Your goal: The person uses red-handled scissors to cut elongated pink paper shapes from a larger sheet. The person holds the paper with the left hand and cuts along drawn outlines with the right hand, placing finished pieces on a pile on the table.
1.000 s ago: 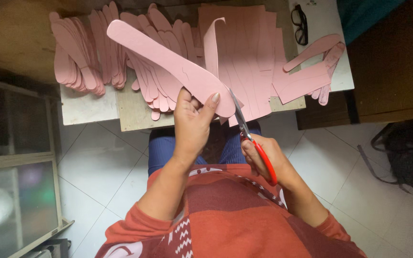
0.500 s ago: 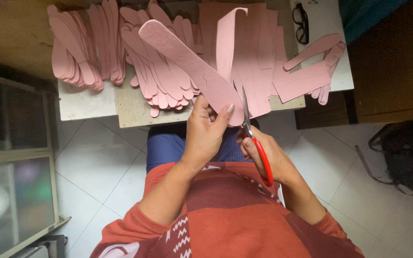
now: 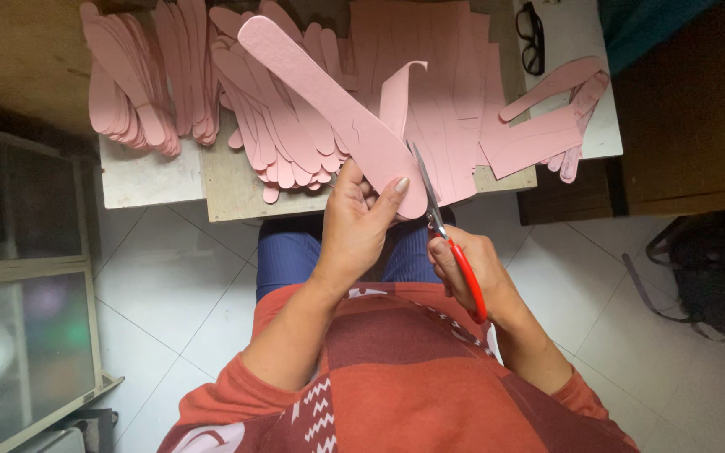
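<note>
My left hand (image 3: 361, 220) grips the near end of a long pink insole-shaped cutout (image 3: 329, 107), holding it up over the table edge. My right hand (image 3: 473, 267) holds red-handled scissors (image 3: 448, 238), whose blades run along the cutout's right edge. A curled pink offcut strip (image 3: 396, 91) bends up beside the blades.
A low table (image 3: 237, 191) carries a stack of pink sheets (image 3: 442, 75), piles of pink insole cutouts (image 3: 140, 80) at the left and middle, and pink scraps (image 3: 551, 126) at the right. Black glasses (image 3: 530, 35) lie at the back right. A dark bag (image 3: 719, 268) sits on the tiled floor.
The pink cutout has turned and shifted right in my left hand. The scissors have cut further along its edge, and the offcut strip has curled down shorter.
</note>
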